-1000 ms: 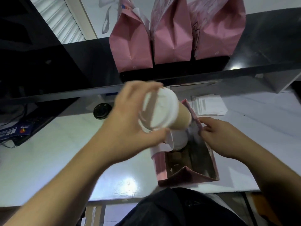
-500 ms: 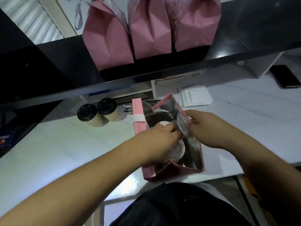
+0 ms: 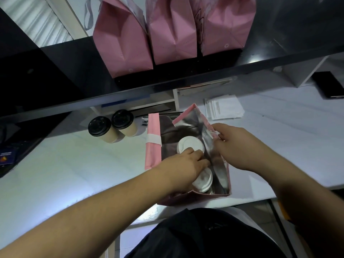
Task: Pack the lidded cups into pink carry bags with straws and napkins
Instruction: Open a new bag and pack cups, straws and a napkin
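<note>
— Both white-lidded cups [image 3: 190, 147] are sitting inside the open pink bag [image 3: 153, 144] now, lowered since before.
— Left hand [image 3: 183, 167] is gripping the six-o'clock cup [image 3: 203, 180]; right hand [image 3: 236, 146] is pinching the three-o'clock rim.

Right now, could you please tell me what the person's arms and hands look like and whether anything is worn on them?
Both arms are bare as far up as the view shows: no sleeves, gloves, watch or rings appear on the left hand or the right hand. Dark clothing covers the torso at the bottom of the frame.
</note>
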Motion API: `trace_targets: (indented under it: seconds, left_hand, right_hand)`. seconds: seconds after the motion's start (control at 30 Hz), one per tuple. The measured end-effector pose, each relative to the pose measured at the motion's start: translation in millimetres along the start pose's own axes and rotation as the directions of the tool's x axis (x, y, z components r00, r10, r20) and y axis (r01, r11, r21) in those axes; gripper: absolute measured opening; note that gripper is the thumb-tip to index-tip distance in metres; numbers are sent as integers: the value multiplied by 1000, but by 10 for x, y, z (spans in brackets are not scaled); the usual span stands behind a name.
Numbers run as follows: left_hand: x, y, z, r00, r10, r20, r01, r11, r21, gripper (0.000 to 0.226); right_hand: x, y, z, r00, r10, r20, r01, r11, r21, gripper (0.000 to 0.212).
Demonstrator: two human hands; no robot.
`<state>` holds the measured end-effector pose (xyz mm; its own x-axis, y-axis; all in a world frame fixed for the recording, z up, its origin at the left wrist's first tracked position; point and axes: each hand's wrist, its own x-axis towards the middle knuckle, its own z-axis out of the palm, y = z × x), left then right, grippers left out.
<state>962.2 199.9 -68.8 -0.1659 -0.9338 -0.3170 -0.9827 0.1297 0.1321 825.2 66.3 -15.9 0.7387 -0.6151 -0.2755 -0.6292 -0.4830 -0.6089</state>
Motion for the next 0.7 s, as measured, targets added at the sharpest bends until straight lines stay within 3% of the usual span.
trace_targets:
  seconds: [0.1, 0.33, 0.47, 0.57, 0.7]
  left_hand:
    - [-21, -89, -12, 998, 42, 48, -39, 998, -54, 68]
    - [14, -71, 141, 990, 143, 2, -143, 989, -24, 51]
    - [53, -151, 200, 990, 138, 7, -138, 989, -48, 56]
    - [98, -149, 215, 985, 174, 12, -174, 984, 24, 58]
    - [105, -159, 55, 990, 90, 111, -90, 996, -5, 54]
  right_hand:
    - [5, 23, 35, 999, -10, -37, 10, 1000, -5, 24]
    - [43, 24, 130, 996, -6, -83, 3, 999, -40, 30]
    - [60, 14, 131, 997, -2, -77, -3, 998, -56, 34]
    - [76, 7, 117, 997, 18, -74, -23, 997, -77, 28]
    - [100, 32, 76, 995, 41, -95, -50, 995, -86, 18]
